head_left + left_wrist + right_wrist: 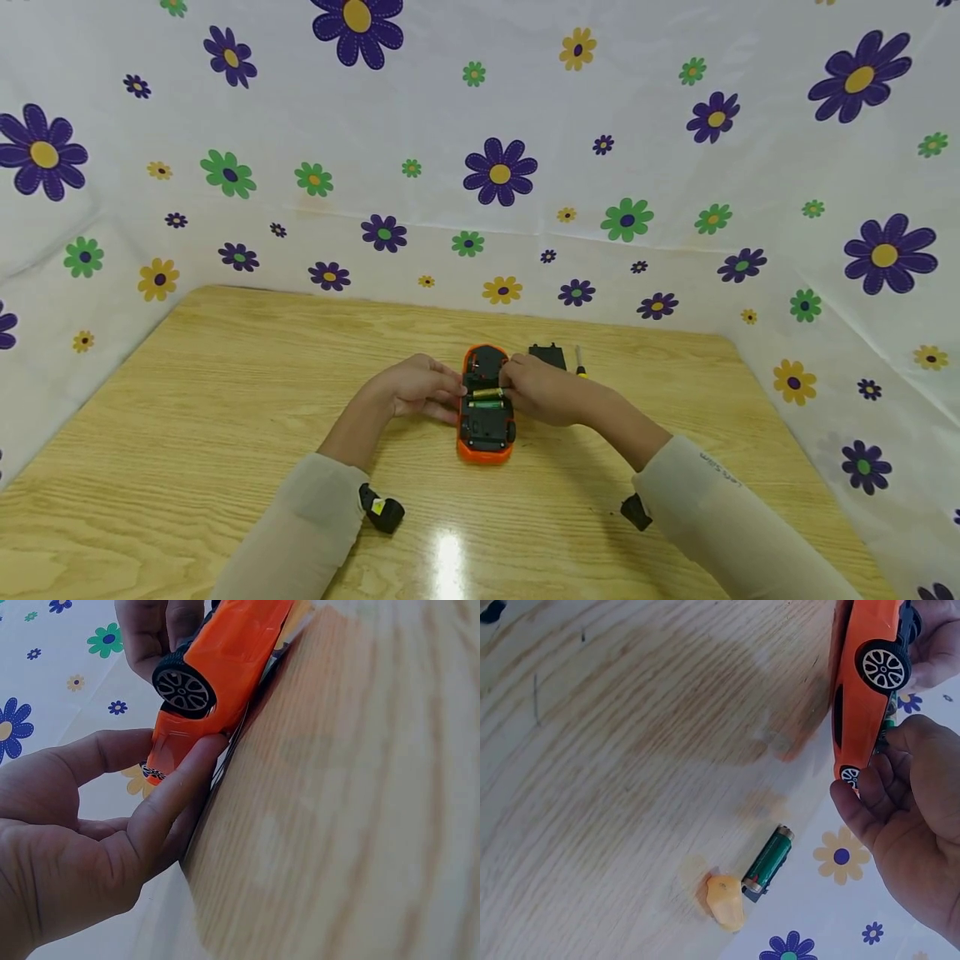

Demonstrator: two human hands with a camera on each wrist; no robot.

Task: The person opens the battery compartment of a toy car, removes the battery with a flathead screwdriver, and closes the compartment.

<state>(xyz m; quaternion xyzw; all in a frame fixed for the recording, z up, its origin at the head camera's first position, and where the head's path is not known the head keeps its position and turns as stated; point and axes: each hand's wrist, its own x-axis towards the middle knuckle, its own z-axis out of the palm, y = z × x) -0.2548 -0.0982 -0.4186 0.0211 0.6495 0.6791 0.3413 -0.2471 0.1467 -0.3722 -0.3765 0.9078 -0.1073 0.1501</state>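
Head view: the upturned car [487, 427] lies on the counter [225, 467], batteries [486, 405] inside. The left hand [422, 388] holds its side with its fingers; the right hand [543, 390] has fingers at one battery, grip unclear. Beyond lie a cover [548, 357] and screwdriver [581, 365].

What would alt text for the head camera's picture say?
A person's left hand and right hand hold an upturned orange toy car with two batteries showing. Nearby, on the wooden table, lie a black cover and a screwdriver.
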